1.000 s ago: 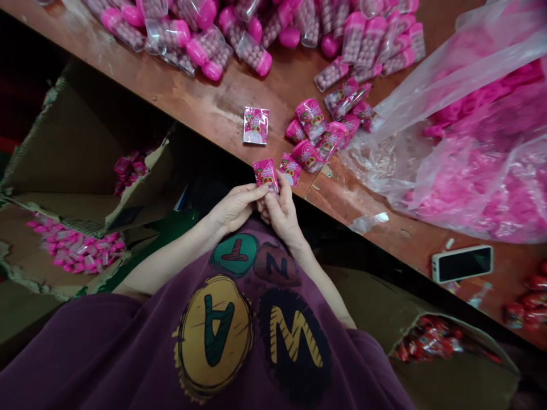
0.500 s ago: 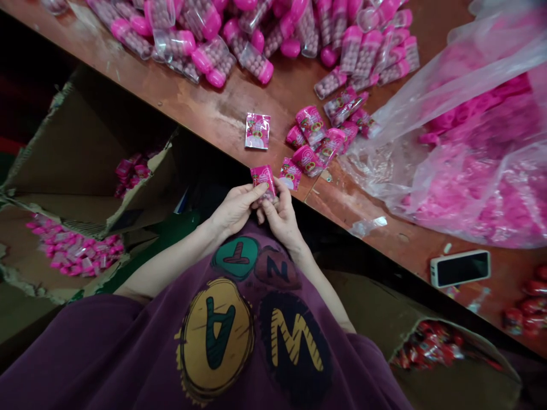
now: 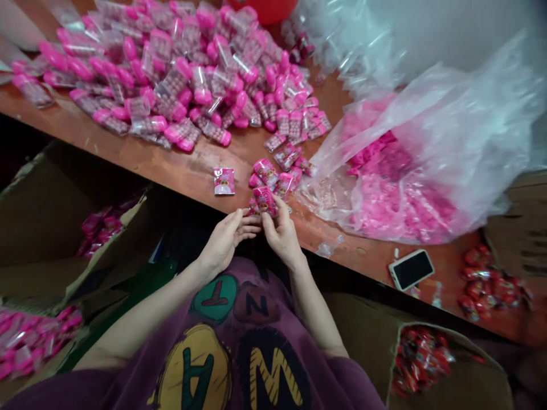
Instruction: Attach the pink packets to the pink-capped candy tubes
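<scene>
On the wrapped pile's (image 3: pixel 265 169) near side, the right hand (image 3: pixel 281 232) pinches a pink packet (image 3: pixel 264 196); the left hand (image 3: pixel 221 238), farther off, is open, apparently empty.

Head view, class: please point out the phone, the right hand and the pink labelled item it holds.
Phone (image 3: pixel 411 269): head view, on its dark screen.
Right hand (image 3: pixel 282 237): head view, on the middle of the hand.
Pink labelled item (image 3: pixel 264 199): head view, on its printed side.

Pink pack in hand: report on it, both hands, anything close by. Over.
Left hand open, nothing seen in it. Right hand holding the pink pack between thumb and fingers. Pile of similar packs close beyond it.
</scene>
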Available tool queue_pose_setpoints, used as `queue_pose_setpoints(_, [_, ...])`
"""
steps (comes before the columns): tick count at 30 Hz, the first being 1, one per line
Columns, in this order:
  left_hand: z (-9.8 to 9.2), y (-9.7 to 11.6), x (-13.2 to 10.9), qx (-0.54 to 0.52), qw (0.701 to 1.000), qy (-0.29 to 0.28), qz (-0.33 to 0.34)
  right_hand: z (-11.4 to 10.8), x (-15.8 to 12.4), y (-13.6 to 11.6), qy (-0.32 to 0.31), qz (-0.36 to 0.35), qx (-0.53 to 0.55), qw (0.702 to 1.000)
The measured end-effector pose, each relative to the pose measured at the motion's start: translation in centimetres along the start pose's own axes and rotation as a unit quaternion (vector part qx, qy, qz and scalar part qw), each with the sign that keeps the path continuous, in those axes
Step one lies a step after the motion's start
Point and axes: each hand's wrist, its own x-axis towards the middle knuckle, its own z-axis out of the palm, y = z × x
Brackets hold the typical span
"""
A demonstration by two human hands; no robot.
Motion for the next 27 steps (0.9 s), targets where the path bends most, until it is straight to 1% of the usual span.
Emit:
queue_pose_setpoints(2, [1.4, 0.5, 0.6, -0.001, 1.0, -0.007, -0.02, -1.9, 1.4, -0.8, 0.031, -0.002, -0.104, 0.994])
queue_pose_setpoints(3, [2.1, 0.7, 1.0, -0.003, 1.0, -0.01, -0.029, -2.7, 2.0, -1.1, 0.034, 0.008, -0.156, 0.987])
queue_pose_setpoints(5, [3.5, 0.9, 2.0, -0.003, 0.999, -0.007, -0.047, -3.7, 3.3, -1.6, 0.022, 0.031, -0.244, 0.969])
queue_pose_setpoints(7, [4.4, 1.1, 3.1, 0.008, 0.998, 0.006, -0.056, -4.3, 4.7, -2.0, 0.034, 0.032, -0.294, 0.955])
queue_pose_setpoints(9, [5.0, 1.2, 3.9, 0.029, 0.997, 0.02, -0.063, -4.9, 6.8, -2.0, 0.09, 0.006, -0.317, 0.944])
queue_pose_setpoints(11, [5.5, 1.5, 4.5, 0.052, 0.995, 0.033, -0.076, -5.5, 9.5, -1.8, 0.155, -0.016, -0.348, 0.925])
queue_pose_setpoints(12, [5.8, 1.7, 4.7, 0.064, 0.993, 0.042, -0.086, -5.7, 10.9, -1.7, 0.172, -0.01, -0.373, 0.912])
queue_pose_setpoints(14, [6.4, 2.2, 5.1, 0.084, 0.989, 0.055, -0.11, -6.0, 13.7, -1.3, 0.173, 0.023, -0.417, 0.892])
queue_pose_setpoints(16, [7.0, 2.8, 5.8, 0.096, 0.984, 0.063, -0.139, -6.0, 15.6, -1.0, 0.136, 0.066, -0.439, 0.886])
queue_pose_setpoints(18, [7.7, 3.3, 6.8, 0.091, 0.979, 0.068, -0.167, -5.8, 16.5, -0.9, 0.101, 0.091, -0.442, 0.887])
queue_pose_setpoints(20, [8.2, 3.6, 7.9, 0.071, 0.978, 0.067, -0.183, -5.4, 16.6, -1.0, 0.085, 0.092, -0.432, 0.893])
queue_pose_setpoints(23, [8.9, 4.0, 9.5, 0.032, 0.979, 0.07, -0.189, -5.2, 16.5, -1.0, 0.07, 0.09, -0.372, 0.921])
queue_pose_setpoints(27, [10.0, 4.1, 10.6, 0.007, 0.975, 0.079, -0.207, -5.7, 16.9, -0.5, 0.033, 0.102, -0.266, 0.958])
